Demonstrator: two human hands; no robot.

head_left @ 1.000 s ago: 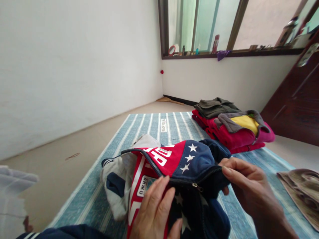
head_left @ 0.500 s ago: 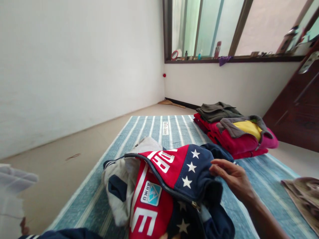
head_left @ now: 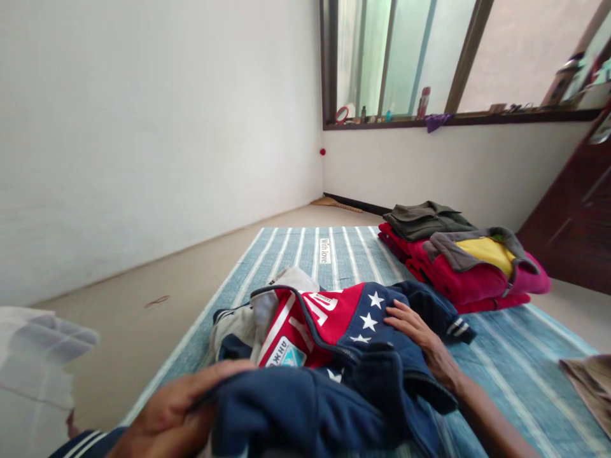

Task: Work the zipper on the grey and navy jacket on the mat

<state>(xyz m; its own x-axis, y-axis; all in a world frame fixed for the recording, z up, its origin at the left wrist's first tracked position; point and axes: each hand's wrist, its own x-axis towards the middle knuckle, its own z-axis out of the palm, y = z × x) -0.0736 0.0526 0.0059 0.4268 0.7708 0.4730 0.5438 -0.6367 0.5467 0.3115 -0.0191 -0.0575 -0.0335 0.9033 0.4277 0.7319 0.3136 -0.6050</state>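
A navy, red and grey zip jacket (head_left: 341, 312) with white stars and lettering lies spread on a blue striped mattress (head_left: 286, 251). My left hand (head_left: 176, 404) is closed around a raised navy part of it, close to me. That raised fold covers much of the jacket's lower front. On the starred navy panel rests my right hand (head_left: 420, 334), fingers stretched out flat against the cloth. A cuffed navy sleeve (head_left: 461, 327) lies just beyond it. Some grey lining shows at the jacket's left side.
Folded clothes (head_left: 472, 273) in pink, red and dark olive are stacked at the far right of the mattress. A brown cloth (head_left: 589, 381) lies at the right edge. White sheer fabric (head_left: 38, 369) hangs at the left. A white wall (head_left: 167, 127) stands beyond the floor.
My left hand has come up into view from the bottom edge, lifting a navy part of the jacket. My right hand has gone from gripping the jacket's edge to lying flat on it.
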